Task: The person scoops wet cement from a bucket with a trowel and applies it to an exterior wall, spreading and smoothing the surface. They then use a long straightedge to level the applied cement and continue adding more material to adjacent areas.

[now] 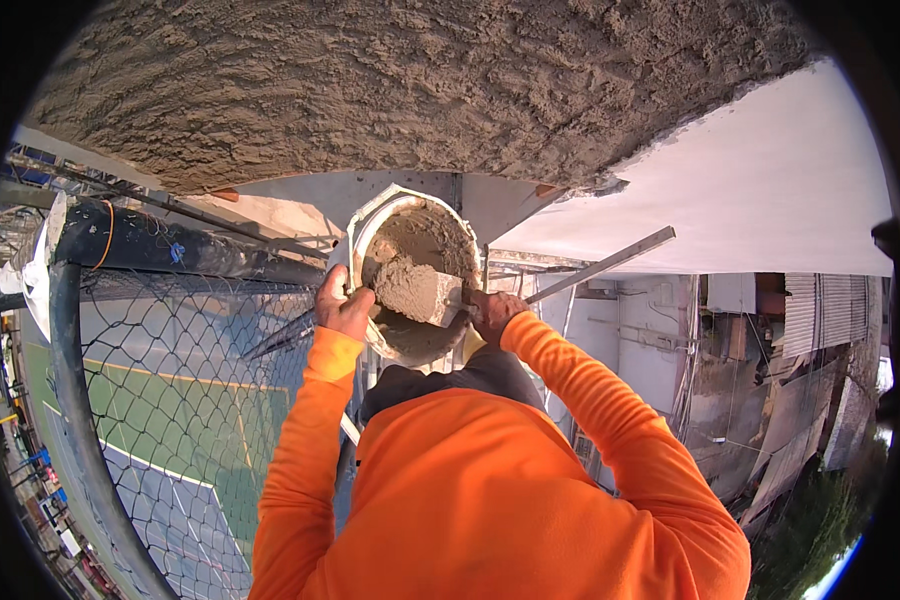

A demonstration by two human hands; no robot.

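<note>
A pale bucket stands in front of my body, its inner wall smeared with grey mortar. My left hand grips its rim on the left, fingers curled over the edge. At the right rim my right hand is closed around a trowel, whose handle is mostly hidden by the fingers. The flat blade reaches into the bucket. A lump of wet mortar sits against the blade, and more mortar coats the bucket around it.
Rough wet mortar covers the wall ahead, beside a smooth white surface on the right. A black pipe frame with wire mesh stands at the left, a sports court far below. A straight bar slants out right of the bucket.
</note>
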